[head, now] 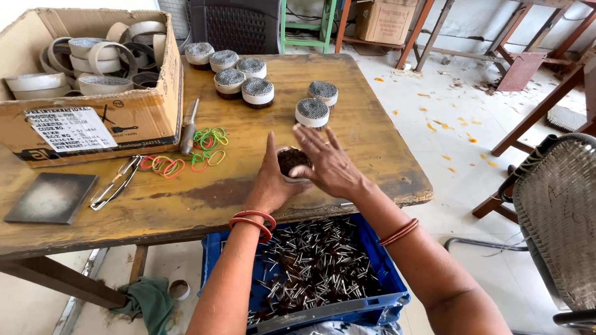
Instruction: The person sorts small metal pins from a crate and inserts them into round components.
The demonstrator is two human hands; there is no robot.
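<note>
Wooden and worn, the table (199, 198) fills most of the view, its top scuffed and stained. On its far left corner sits a cardboard box (145, 120) holding pale tape-like rings. Below the table's near edge stands a blue crate (384, 294) full of thin metal pins. A dark flat square plate (51, 197) lies near the left edge. Toward the back of the table stand seven short round bundles (258, 90) with grey speckled tops, five close together and two a little to the right. Between box and hands lies a scatter of coloured rubber bands (203, 148), with a slim metal tool (189, 129) beside them and a wire clip (114, 185) to the left.

Near the front edge, the left hand (268, 185) is wrapped around a small white ring (292, 168) packed with dark pins, fingers curled about its side, gripping it. The right hand (331, 166) hovers over the ring with fingers spread open and flat; whether the palm touches the pin tops is hard to judge, probably just barely. Red bangles (252, 222) circle the left wrist.
</note>
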